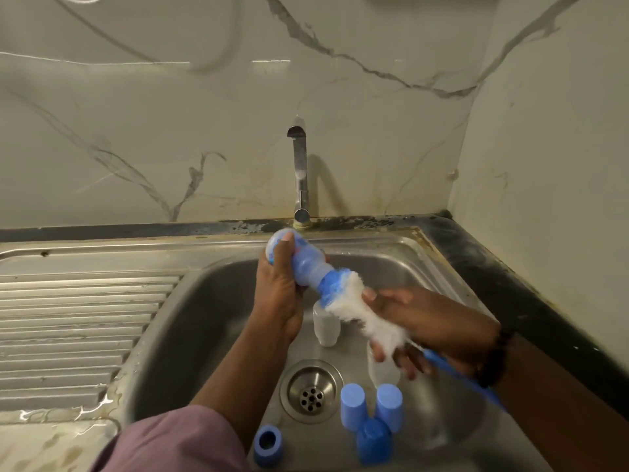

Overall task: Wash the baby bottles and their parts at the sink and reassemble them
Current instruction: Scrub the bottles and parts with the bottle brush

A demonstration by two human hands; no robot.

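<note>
A baby bottle [301, 264] is held over the basin of a stainless steel sink [218, 301] by the left hand [279, 287], whose fingers are curled around the bottle's body, with one fingertip laid on its rounded base. The bottle is tilted, its base pointing up and away toward the tap [300, 172] and its blue neck pointing down to the right. A bottle brush [360, 308] with white bristles is seen just at the neck of the bottle; whether its tip is inside the neck cannot be told, because of blur. The brush is gripped by the right hand [408, 328], the fingers being closed around the bristled part, while the blue handle [466, 379] runs out under the wrist toward the lower right. A dark beaded bracelet [493, 359] is worn on the right wrist, and a mauve sleeve [177, 441] covers the left arm. On the bottom of the sink, two clear bottle parts [326, 327] stand beneath the hands, partly hidden by them. Near the drain [310, 391], three blue caps [372, 424] are grouped closely together, two of them upright and one lying in front. A blue screw ring [268, 444] lies apart from them, to the left, at the front of the basin. The ribbed draining surface [75, 335] at the left is wet in places.
</note>
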